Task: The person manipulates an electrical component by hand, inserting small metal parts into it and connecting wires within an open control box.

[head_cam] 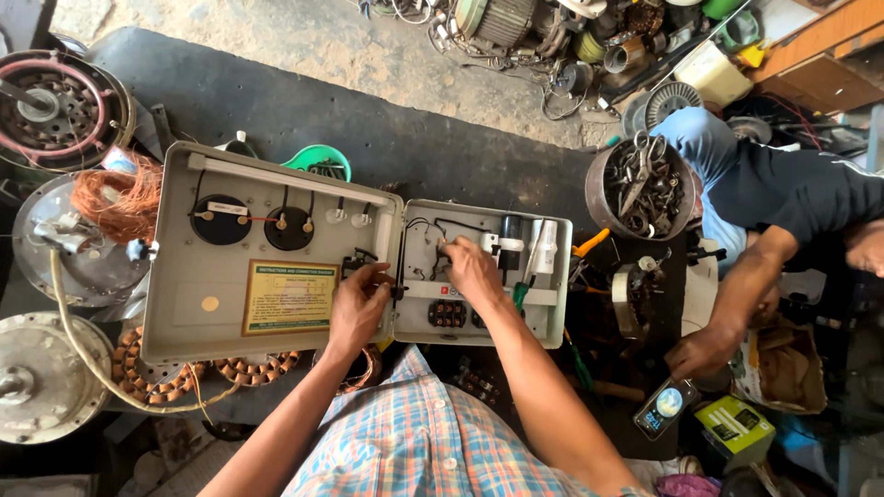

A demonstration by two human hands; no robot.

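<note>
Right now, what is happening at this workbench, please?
A person in a checked shirt works on an open grey metal control box lying flat on the bench. The left hand rests at the hinge edge of the lid, near the yellow diagram label. The right hand reaches into the box's wired half, fingers at the black wires. Beside them, another person's hand rests by a phone.
</note>
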